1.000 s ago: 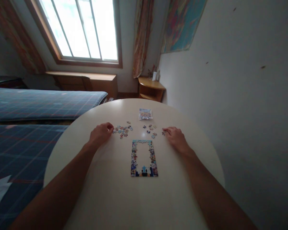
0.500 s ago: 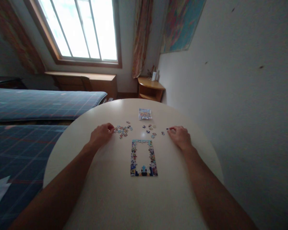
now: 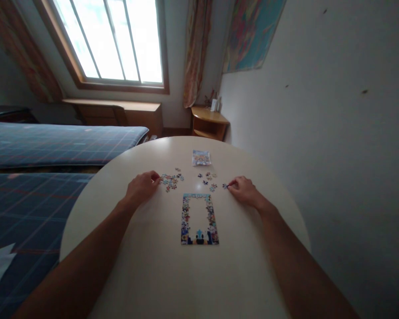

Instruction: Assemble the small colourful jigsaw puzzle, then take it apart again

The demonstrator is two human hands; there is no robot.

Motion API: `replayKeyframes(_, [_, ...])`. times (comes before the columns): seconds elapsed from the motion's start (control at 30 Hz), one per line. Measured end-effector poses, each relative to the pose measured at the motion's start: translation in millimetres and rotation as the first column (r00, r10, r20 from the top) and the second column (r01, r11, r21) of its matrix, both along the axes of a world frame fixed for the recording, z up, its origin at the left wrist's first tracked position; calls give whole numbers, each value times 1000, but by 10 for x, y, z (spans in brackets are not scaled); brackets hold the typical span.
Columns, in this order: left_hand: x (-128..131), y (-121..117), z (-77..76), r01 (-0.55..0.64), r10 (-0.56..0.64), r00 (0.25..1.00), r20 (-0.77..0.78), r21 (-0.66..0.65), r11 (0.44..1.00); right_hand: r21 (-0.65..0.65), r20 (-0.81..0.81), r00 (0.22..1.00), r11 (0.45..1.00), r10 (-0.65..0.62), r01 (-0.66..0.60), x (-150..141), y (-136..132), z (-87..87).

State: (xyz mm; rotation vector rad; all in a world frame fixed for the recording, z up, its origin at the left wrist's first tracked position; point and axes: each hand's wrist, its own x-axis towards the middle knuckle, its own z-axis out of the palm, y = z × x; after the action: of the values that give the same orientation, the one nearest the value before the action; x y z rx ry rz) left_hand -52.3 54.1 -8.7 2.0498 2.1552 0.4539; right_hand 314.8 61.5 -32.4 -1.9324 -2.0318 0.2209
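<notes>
Right hand (image 3: 244, 191) has slid back toward the loose pieces, its pinched fingertips now touching a dark puzzle piece (image 3: 224, 186) right of the puzzle frame (image 3: 199, 219). Left hand (image 3: 141, 186) stays curled beside the pile of pieces (image 3: 169, 180), holding nothing visible.

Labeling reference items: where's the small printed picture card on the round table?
Head view: the small printed picture card lies flat on the far side of the round cream table, beyond the loose jigsaw pieces and the rectangular puzzle frame, untouched.
</notes>
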Motion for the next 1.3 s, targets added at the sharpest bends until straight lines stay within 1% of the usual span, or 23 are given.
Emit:
replayKeyframes(0.17, [-14,13,-29,19,-19,1000,11,14,1000,-54,-72,985,986,155,-159,-42,-73,88])
replayKeyframes(0.27, [-14,35,-51,39,-40,999,22,25,999,-61,-184,958,970,219,-234,-73,-134,156])
replayKeyframes(0.33, [4,44,-59,75,-76,997,34,31,997,-57,-292,916,951,276,-304,-132,-189,221])
replayKeyframes(0.37, [19,44,-61,99,-100,994,42,31,995,-61,-340,885,931,319,-359,-181,-223,257])
replayKeyframes(0.4, [38,38,-64,139,-141,989,51,38,990,-56,-388,846,907,366,-418,-242,-264,295])
replayKeyframes(0.43, [60,27,-68,204,-208,976,61,58,977,-55,-433,807,882,402,-468,-314,-311,331])
replayKeyframes(0.47, [84,9,-74,291,-298,952,69,92,952,-63,-462,779,860,424,-506,-395,-363,364])
replayKeyframes(0.5, [111,-15,-82,394,-406,911,74,134,909,-86,-485,754,833,443,-546,-481,-420,392])
replayKeyframes(0.57, [170,-76,-103,583,-606,793,70,204,787,-176,-535,705,755,465,-632,-647,-535,430])
replayKeyframes(0.6, [200,-111,-115,646,-671,739,68,214,733,-208,-555,677,708,482,-675,-718,-590,441])
replayKeyframes(0.63, [231,-147,-126,683,-707,704,68,208,700,-217,-571,650,671,502,-709,-779,-638,448])
replayKeyframes(0.7, [289,-213,-144,734,-751,657,61,173,656,-232,-585,610,611,534,-757,-862,-712,456])
replayKeyframes(0.8, [357,-282,-156,786,-793,606,62,104,609,-257,-564,588,554,580,-792,-922,-764,464])
replayKeyframes(0.87, [386,-307,-156,800,-801,594,72,58,598,-275,-536,582,526,611,-805,-945,-775,467])
replayKeyframes(0.97, [409,-328,-145,800,-798,598,76,12,600,-280,-493,580,513,649,-812,-979,-780,470])
replayKeyframes(1.13, [424,-349,-117,784,-781,620,76,-32,619,-231,-394,566,518,724,-824,-1025,-791,485])
replayKeyframes(1.3, [425,-349,-122,784,-778,619,104,-29,620,-213,-366,565,524,740,-824,-1046,-798,491])
